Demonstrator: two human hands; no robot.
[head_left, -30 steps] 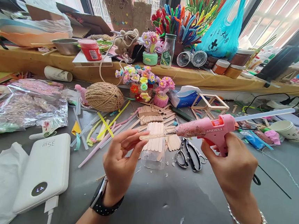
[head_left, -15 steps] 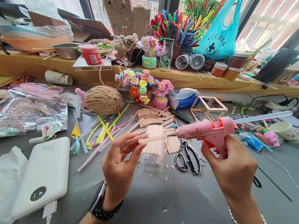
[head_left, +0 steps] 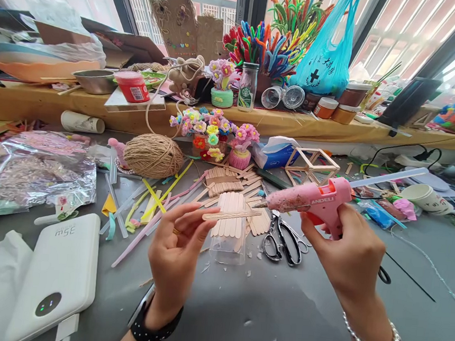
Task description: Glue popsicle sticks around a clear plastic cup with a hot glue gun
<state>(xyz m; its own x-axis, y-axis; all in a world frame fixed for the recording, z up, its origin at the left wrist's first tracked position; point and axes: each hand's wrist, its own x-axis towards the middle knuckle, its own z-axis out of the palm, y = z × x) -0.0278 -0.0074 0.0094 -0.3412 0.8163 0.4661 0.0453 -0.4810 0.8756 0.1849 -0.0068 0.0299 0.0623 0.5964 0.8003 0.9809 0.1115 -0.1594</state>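
Observation:
Between the thumb and fingers of my left hand (head_left: pixel 176 248) is a wooden craft stick (head_left: pixel 233 215), held level and pointing right. My right hand (head_left: pixel 346 244) is wrapped round the handle of a pink hot glue gun (head_left: pixel 308 199). Its nozzle sits close to the stick's right end; whether they touch I cannot tell. A clear glue stick (head_left: pixel 390 177) juts out of the gun's back. Below and behind the held stick, a row of craft sticks (head_left: pixel 226 229) lies side by side on a clear plastic box (head_left: pixel 226 256).
Black-handled scissors (head_left: pixel 284 244) lie right of the box. A bundle of craft sticks (head_left: pixel 221 180), a twine ball (head_left: pixel 153 156) and a stick frame (head_left: pixel 311 164) stand farther back. A white power bank (head_left: pixel 62 267) is at the left, a paper cup (head_left: pixel 426 198) at the right.
The glue gun's nozzle has shifted slightly along the craft stick to its right end. The whole view has turned a little; both hands keep their grips.

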